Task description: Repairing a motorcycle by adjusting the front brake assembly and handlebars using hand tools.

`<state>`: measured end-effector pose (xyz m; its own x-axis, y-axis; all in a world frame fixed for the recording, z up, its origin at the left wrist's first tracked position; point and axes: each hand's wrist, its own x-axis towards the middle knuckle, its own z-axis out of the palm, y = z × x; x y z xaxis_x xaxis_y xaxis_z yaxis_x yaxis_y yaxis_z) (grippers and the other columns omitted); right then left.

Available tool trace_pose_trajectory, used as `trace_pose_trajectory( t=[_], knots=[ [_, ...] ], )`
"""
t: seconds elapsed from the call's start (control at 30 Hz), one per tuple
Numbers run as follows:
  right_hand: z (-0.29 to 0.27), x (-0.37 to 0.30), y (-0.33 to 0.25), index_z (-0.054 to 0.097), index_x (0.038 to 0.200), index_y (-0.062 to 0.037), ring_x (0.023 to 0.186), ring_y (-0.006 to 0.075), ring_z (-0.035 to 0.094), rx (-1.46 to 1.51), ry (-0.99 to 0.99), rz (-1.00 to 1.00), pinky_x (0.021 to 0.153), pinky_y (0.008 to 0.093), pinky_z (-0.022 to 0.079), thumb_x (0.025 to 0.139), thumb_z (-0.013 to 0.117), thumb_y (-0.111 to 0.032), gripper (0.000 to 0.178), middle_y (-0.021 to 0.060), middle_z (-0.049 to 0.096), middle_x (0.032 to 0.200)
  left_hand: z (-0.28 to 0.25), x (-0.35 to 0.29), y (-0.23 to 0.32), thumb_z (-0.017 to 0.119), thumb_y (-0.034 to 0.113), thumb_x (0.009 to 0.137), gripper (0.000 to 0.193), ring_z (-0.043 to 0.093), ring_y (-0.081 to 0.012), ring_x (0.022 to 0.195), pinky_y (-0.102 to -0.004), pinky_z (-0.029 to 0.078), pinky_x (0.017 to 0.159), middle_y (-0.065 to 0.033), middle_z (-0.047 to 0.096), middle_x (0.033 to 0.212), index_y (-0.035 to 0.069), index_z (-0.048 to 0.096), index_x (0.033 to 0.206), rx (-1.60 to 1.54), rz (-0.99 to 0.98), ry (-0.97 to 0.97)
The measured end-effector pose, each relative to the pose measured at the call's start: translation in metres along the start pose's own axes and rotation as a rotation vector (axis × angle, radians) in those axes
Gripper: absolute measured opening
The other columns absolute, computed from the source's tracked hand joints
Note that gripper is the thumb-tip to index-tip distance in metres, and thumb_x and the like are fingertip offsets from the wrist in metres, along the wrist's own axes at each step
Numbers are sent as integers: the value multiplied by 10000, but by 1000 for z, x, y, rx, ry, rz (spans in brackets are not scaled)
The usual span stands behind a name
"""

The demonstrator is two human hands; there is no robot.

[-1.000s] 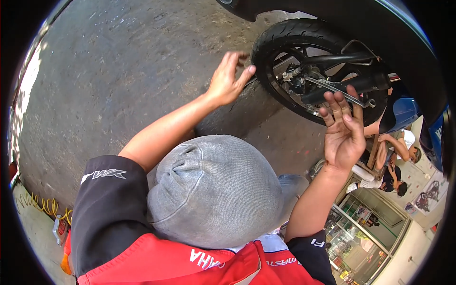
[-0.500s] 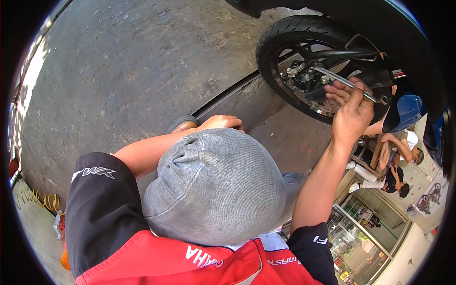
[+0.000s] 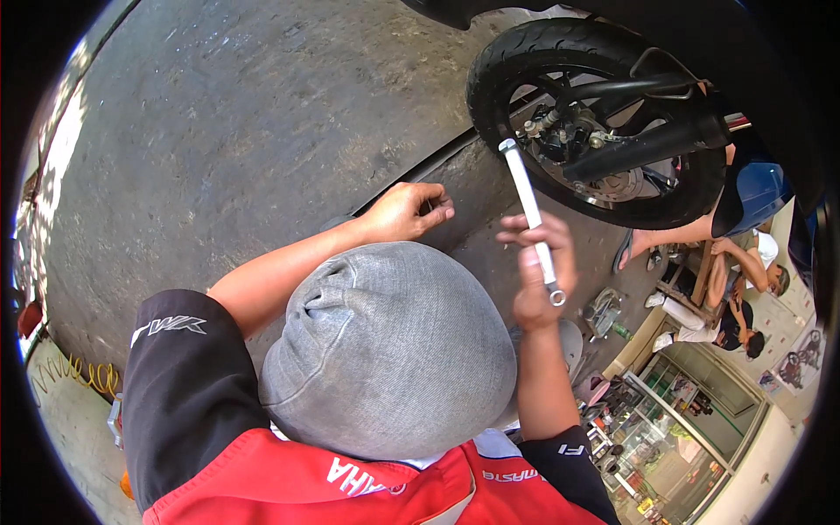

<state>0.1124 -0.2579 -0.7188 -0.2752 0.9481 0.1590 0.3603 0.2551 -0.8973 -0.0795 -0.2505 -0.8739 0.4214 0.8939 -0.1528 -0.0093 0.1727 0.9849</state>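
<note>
A silver box-end wrench (image 3: 531, 199) is gripped in my right hand (image 3: 544, 271), the thumb pressed along its shank. One ring end sticks out below the hand, and the far end points up toward the wheel without visibly touching it. The motorcycle wheel (image 3: 492, 87) stands beyond, with its black tire, brake disc (image 3: 612, 188) and brake caliper (image 3: 573, 127) showing. A black fork leg (image 3: 647, 149) crosses it. My left hand (image 3: 407, 212) hovers past my grey denim knee (image 3: 394, 341), fingers curled loosely in, with nothing visible in them.
A dark groove (image 3: 420, 171) runs across the stained concrete floor (image 3: 245, 131). Right of the wheel, another person's bare foot (image 3: 643, 241) shows in a sandal. Two people (image 3: 739, 297) sit farther off near a glass display case (image 3: 669, 455). A yellow coiled hose (image 3: 83, 372) lies far left.
My right hand has drawn the box-end wrench back from the wheel hub, down and left toward my knee. My left hand has risen slightly off the knee.
</note>
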Motion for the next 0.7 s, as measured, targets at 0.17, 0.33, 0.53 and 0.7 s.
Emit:
trace_pose_trajectory(
  t=[0.17,0.33,0.53,0.7],
  knots=[
    [18,-26,-6,541,1237,12,1155,283,618,531,-143,335,935,407,544,909,709,-184,417,180,502,1299,-8,-3,-1,694,185,955,176,701,-262,809,-390,537,729,-146,710,872,17,676,1001,151,17,-5],
    [5,-36,9,545,1250,-1,988,219,670,715,-190,579,824,346,556,996,618,-201,331,150,601,1133,-9,-37,-13,697,185,939,184,705,-320,826,-428,538,714,-175,696,887,8,668,980,351,86,-117],
    [21,-29,23,589,1138,-37,613,94,562,312,12,774,547,241,472,1054,577,-201,185,44,605,754,-13,-58,-19,723,329,910,272,719,-341,856,-456,579,803,-135,731,1039,88,678,1029,486,-46,-344],
    [18,-26,39,543,1145,-16,579,89,587,258,-8,612,527,238,481,1042,600,-192,212,58,639,748,-9,-59,-15,718,329,914,273,719,-340,858,-456,580,800,-137,730,1034,84,678,1027,520,-40,-350]
  ],
)
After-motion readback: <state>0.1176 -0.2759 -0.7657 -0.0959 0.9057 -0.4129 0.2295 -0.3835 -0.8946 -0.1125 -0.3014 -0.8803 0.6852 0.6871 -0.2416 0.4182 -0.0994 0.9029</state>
